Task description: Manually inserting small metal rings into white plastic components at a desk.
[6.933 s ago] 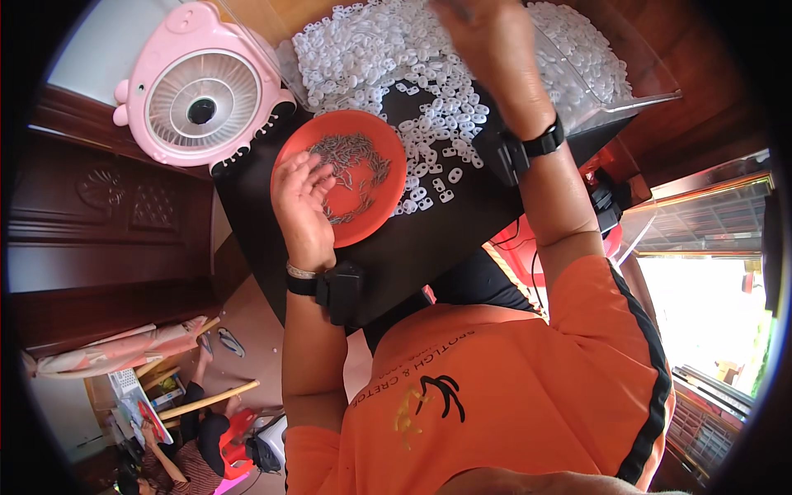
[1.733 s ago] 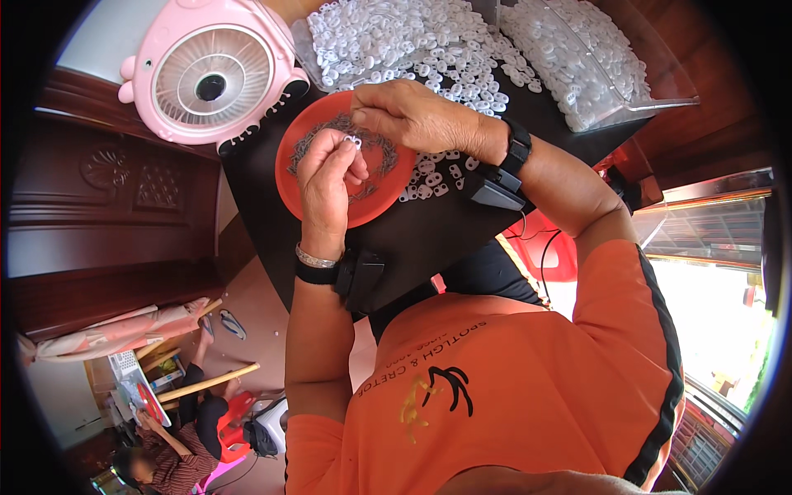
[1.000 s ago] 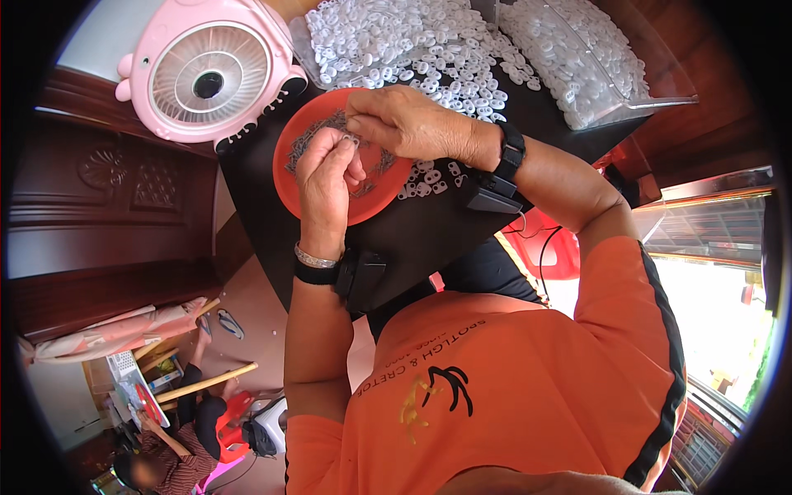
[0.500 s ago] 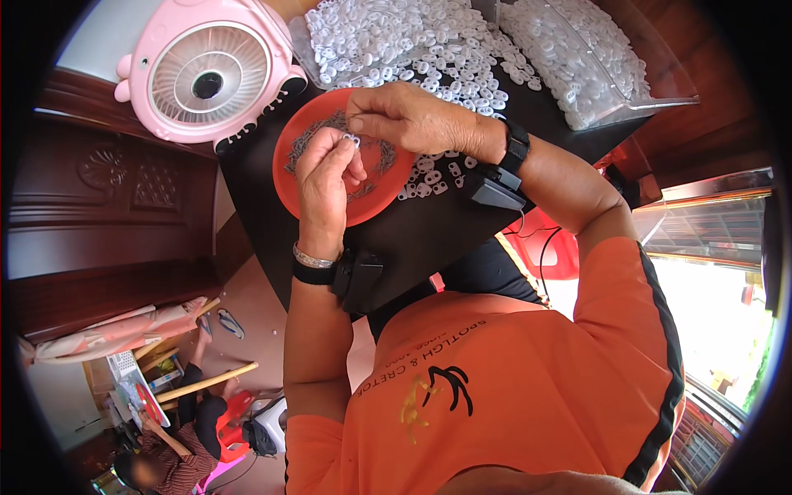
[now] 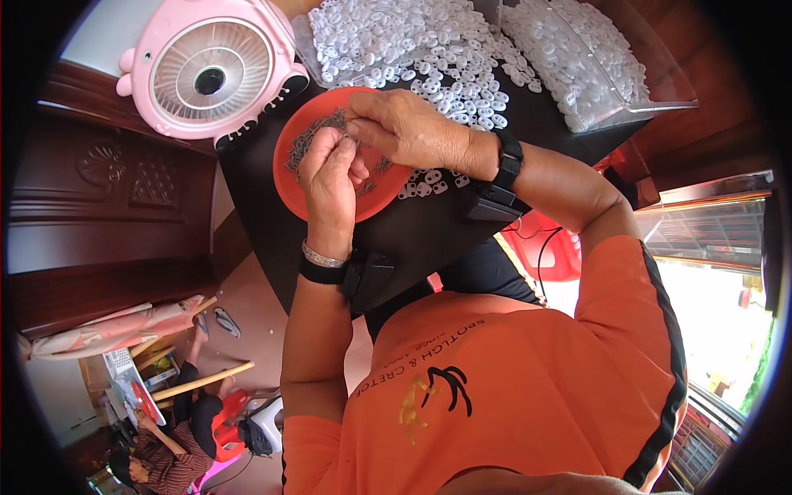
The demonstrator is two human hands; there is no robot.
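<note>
1. Your left hand and right hand meet over the orange dish on the black bench, fingertips pinched nearly closed on something too small to make out.
2. Those small dark metal bits in the dish look light and stiff, probably slippery: pinch one end on.
3. The white plastic pieces heaped beyond look light and rigid.

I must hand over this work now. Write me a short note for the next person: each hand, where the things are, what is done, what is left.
Left hand: over the orange dish, fingertips pinched together; what they hold is too small to tell.
Right hand: over the dish's far rim, fingertips meeting the left ones.
Things: small dark metal parts lie in the dish; loose white plastic pieces are heaped on the black table beyond it, more in a clear tray at right. Pink fan at left.
Done: no finished pile can be told apart.
Left: a large heap of white pieces.
</note>
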